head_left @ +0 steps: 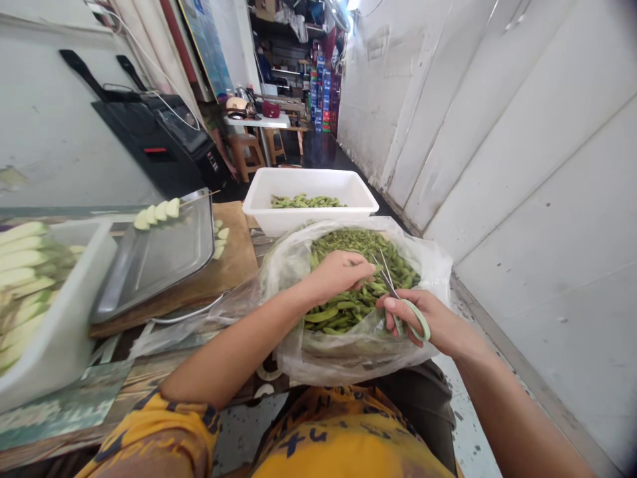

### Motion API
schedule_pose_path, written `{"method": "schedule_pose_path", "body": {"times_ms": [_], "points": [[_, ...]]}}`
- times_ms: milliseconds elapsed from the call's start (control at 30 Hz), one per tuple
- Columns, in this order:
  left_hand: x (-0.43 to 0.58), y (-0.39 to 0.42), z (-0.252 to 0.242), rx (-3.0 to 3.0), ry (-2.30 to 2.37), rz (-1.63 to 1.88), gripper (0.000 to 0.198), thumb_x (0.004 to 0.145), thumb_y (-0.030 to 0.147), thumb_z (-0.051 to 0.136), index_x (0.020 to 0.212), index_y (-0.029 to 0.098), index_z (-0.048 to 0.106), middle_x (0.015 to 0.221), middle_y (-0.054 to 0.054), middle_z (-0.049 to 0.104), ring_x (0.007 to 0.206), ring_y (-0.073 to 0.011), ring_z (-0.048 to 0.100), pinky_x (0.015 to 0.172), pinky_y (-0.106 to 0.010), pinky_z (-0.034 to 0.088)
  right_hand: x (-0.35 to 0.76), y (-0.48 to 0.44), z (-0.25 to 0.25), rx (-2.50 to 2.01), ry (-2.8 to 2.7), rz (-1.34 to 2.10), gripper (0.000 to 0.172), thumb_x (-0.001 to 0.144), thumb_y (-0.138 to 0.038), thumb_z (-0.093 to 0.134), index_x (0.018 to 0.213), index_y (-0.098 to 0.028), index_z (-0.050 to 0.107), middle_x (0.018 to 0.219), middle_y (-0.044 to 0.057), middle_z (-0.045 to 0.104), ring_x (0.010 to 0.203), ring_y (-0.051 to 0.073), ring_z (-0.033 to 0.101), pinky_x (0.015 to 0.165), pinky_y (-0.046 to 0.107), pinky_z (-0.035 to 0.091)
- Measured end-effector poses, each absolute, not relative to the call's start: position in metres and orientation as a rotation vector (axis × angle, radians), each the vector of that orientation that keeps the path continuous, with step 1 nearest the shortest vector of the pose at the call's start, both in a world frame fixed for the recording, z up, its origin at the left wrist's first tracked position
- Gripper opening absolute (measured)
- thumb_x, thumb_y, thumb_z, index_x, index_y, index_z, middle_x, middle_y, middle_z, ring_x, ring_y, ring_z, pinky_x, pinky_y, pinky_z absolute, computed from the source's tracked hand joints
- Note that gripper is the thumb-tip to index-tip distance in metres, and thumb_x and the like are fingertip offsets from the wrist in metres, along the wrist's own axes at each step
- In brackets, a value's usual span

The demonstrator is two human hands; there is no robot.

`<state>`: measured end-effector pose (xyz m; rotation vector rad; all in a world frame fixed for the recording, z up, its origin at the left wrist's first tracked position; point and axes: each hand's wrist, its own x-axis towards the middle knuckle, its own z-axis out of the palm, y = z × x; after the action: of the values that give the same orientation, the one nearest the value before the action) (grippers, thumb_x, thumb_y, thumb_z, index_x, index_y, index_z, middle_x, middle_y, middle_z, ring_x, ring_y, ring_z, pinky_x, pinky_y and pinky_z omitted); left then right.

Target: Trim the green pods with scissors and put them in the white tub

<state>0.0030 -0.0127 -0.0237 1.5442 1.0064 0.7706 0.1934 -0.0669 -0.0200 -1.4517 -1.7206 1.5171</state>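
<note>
Over a clear plastic bag (428, 255) full of green edamame pods (338, 312), my left hand (343, 269) pinches a single pod at its fingertips. Scissors (418, 320) with pale green handles are in my right hand (423, 312), fingers through the loops. Their blades stand apart and point up and left, close to the pod in my left hand. Just behind the bag stands a white plastic tub (311, 219) with more pods (306, 201) on its bottom.
To the left, a metal tray (164, 255) bearing a skewer of pale green slices (156, 214) rests on a wooden cutting board (233, 255). A white bin (64, 338) of skewers is at far left. A white wall (537, 212) runs along the right.
</note>
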Motion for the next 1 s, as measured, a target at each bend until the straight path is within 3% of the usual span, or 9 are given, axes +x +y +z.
{"method": "schedule_pose_path", "body": {"times_ms": [233,367,467,567,700,1000], "points": [[0.003,-0.015,-0.017,1.419,0.967,0.722,0.026,0.074,0.036,0.06,0.061,0.013,0.06,0.046,0.003,0.044,0.045,-0.0065,0.035,0.044,-0.02,0.024,0.187,-0.068,-0.022,-1.494,-1.681,1.374,0.042,0.079,-0.054,0.062,0.068,-0.014,0.062,0.047,-0.002,0.054,0.039,0.008,0.043,0.038,0.02,0.032],[0.002,-0.01,-0.02,1.195,0.874,0.742,0.028,0.072,0.039,0.067,0.076,0.012,0.065,0.052,0.004,0.044,0.044,-0.0044,0.032,0.042,-0.019,0.018,0.188,-0.069,-0.026,-1.431,-1.568,1.478,0.045,0.078,-0.059,0.061,0.073,-0.014,0.062,0.051,-0.001,0.054,0.041,0.01,0.046,0.036,0.019,0.033],[0.002,-0.007,-0.022,0.996,0.841,0.827,0.028,0.069,0.036,0.073,0.076,0.013,0.057,0.063,0.001,0.054,0.044,-0.0021,0.035,0.042,-0.017,0.019,0.187,-0.072,-0.027,-1.31,-1.493,1.594,0.048,0.079,-0.062,0.057,0.084,-0.014,0.062,0.063,0.002,0.058,0.054,0.014,0.054,0.038,0.021,0.042],[0.005,-0.006,-0.024,0.925,0.83,0.923,0.032,0.067,0.03,0.076,0.074,0.013,0.05,0.071,-0.003,0.061,0.045,-0.0014,0.037,0.041,-0.015,0.021,0.185,-0.076,-0.026,-1.273,-1.484,1.632,0.048,0.08,-0.062,0.057,0.086,-0.014,0.062,0.065,0.002,0.057,0.055,0.014,0.054,0.038,0.021,0.044],[0.009,-0.009,-0.026,0.909,0.848,0.977,0.038,0.064,0.031,0.079,0.074,0.016,0.046,0.063,-0.001,0.061,0.044,-0.0025,0.041,0.04,-0.014,0.023,0.18,-0.077,-0.027,-1.27,-1.495,1.621,0.047,0.081,-0.061,0.057,0.084,-0.014,0.062,0.066,0.003,0.058,0.055,0.014,0.053,0.038,0.02,0.045],[0.013,-0.015,-0.03,0.985,0.79,0.95,0.042,0.058,0.034,0.081,0.072,0.016,0.045,0.06,-0.001,0.063,0.044,-0.0034,0.042,0.04,-0.014,0.025,0.176,-0.071,-0.029,-1.326,-1.464,1.575,0.048,0.079,-0.062,0.058,0.076,-0.013,0.061,0.054,0.002,0.057,0.044,0.011,0.05,0.033,0.017,0.032]]}}
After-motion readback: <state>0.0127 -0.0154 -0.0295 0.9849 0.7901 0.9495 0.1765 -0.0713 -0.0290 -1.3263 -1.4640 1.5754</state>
